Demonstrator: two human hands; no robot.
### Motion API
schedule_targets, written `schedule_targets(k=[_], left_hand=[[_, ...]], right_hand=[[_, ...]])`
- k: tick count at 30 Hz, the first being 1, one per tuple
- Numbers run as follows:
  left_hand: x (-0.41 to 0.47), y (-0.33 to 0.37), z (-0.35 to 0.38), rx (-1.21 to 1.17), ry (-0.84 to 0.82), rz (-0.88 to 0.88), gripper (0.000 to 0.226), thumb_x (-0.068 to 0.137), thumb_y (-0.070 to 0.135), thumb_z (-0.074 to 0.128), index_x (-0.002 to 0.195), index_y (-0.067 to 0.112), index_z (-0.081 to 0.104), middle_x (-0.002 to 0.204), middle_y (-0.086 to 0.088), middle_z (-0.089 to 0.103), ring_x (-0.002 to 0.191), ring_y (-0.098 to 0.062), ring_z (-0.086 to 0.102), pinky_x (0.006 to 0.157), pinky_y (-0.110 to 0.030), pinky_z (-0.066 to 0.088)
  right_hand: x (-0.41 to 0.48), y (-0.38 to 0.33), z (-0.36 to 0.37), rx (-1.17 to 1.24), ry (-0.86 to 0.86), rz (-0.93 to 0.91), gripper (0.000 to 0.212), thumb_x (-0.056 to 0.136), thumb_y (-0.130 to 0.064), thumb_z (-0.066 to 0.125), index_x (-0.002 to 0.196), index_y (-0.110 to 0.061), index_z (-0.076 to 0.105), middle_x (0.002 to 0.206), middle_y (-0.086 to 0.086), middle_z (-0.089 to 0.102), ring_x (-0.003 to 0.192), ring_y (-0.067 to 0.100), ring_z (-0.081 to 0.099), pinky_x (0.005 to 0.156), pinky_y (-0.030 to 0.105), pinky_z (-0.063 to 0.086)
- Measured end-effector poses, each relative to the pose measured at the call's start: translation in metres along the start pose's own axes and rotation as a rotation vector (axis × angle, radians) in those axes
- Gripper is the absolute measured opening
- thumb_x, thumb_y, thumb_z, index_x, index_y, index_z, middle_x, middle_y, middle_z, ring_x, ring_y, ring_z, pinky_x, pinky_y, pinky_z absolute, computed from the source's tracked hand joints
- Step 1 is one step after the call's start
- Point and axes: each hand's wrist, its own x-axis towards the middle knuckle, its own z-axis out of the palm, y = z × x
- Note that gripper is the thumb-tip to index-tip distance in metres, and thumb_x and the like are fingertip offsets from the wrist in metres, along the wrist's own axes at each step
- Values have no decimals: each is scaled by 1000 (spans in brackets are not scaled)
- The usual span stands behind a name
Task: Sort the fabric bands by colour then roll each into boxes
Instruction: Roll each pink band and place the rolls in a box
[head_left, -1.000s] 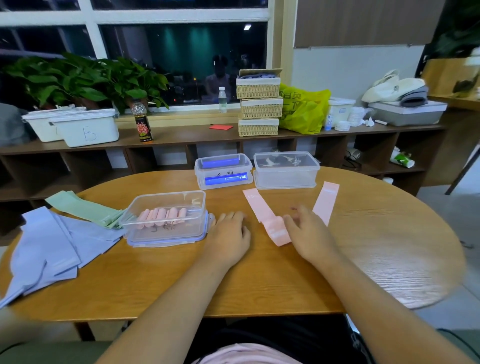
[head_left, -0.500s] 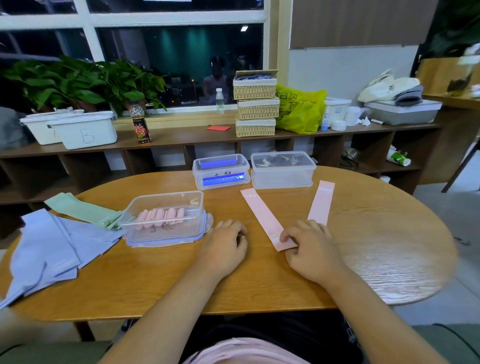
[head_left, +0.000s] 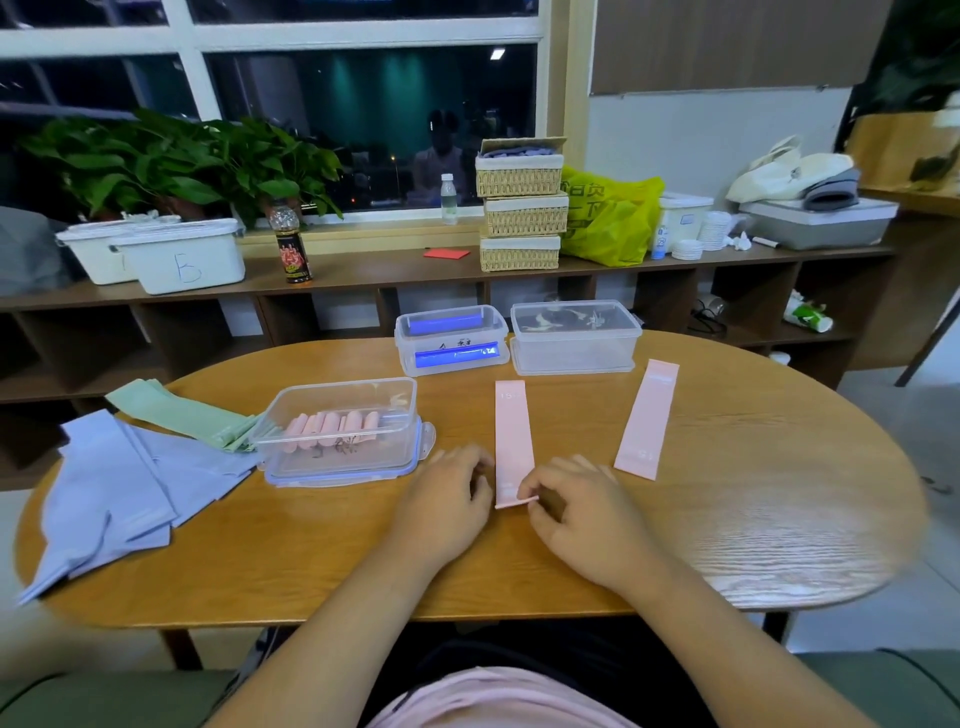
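Observation:
A pink fabric band (head_left: 512, 432) lies straight on the wooden table (head_left: 311, 551), pointing away from me. My right hand (head_left: 582, 512) pinches its near end, which lifts slightly off the table. My left hand (head_left: 448, 501) rests with curled fingers at the band's left edge. A second pink band (head_left: 647, 418) lies to the right. An open clear box (head_left: 340, 428) at the left holds several rolled pink bands. Blue bands (head_left: 109, 488) and green bands (head_left: 179, 413) lie in piles at the far left.
Two lidded clear boxes stand at the table's far edge: one with blue contents (head_left: 451, 340), one beside it (head_left: 574, 335). Behind the table a low shelf (head_left: 363, 275) carries white bins, a bottle, stacked wicker baskets, a yellow bag and plants.
The pink band, folded and slanted a second ago, now lies unfolded and straight. My right hand has taken its near end between the fingertips and my left hand has come up to its edge.

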Motion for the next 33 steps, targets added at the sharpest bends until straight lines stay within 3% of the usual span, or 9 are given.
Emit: schedule_targets(k=[3,8,12,23,28,33], left_hand=[[-8,-1,-3,19,-31,16,26,101,27,53,124,37,61,116,19,64,111,-6,56,96,-33,52],[-10,0,-5,36,-46,39,33,102,24,51,131,38,59,124,19,65,118,-6,55,101,-35,50],[-12,2,-6,35,-48,50,35,102,22,52,132,38,59,126,19,64,120,-7,54,104,-35,48],[-23,0,-10,-64,-59,81,33,104,25,54,132,42,57,122,23,58,117,0,54,101,-29,50],[-36,0,-15,-54,-72,230,27,103,30,57,129,37,61,117,26,58,115,2,50,94,-22,45],[-35,1,-11,10,-56,244,25,103,32,57,127,34,64,117,24,59,112,2,48,92,-21,40]], right_hand=[[-8,2,-4,-8,-28,-33,19,92,-36,62,109,-45,65,105,-28,60,107,-3,49,102,35,42],[-10,-2,-8,-61,-138,-54,46,87,-41,58,132,-48,57,129,-34,50,121,-7,39,108,32,35],[-9,-2,-8,-76,-156,-48,50,87,-42,58,137,-47,55,135,-34,48,126,-6,39,111,32,34],[-8,-2,-4,-68,-105,-9,28,104,-44,55,131,-44,59,127,-28,61,121,-5,48,112,35,40],[-7,-3,-3,-4,-38,22,18,106,-37,59,122,-44,56,116,-28,65,112,-4,55,104,32,46],[-8,-3,-1,-42,-12,6,8,104,-36,62,109,-42,63,104,-26,63,103,-2,50,96,34,49]])
